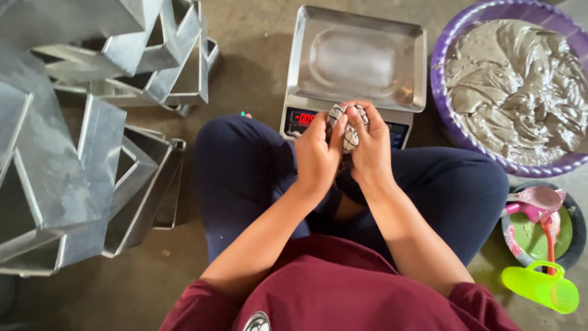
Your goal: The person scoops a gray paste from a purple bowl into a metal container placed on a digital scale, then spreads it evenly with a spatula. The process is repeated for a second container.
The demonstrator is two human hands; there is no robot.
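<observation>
Before the steel scale (358, 58), both hands — left hand (317, 154), right hand (369, 147) — squeeze a checked cloth (348, 125).

Red-lit scale display (304, 118) behind hands

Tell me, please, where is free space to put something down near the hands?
The scale's steel tray is bare, just beyond both hands holding the checked cloth. Floor between the stacked metal pans and the scale is free. The right side is crowded: batter tub, small bowl, green jug.
</observation>
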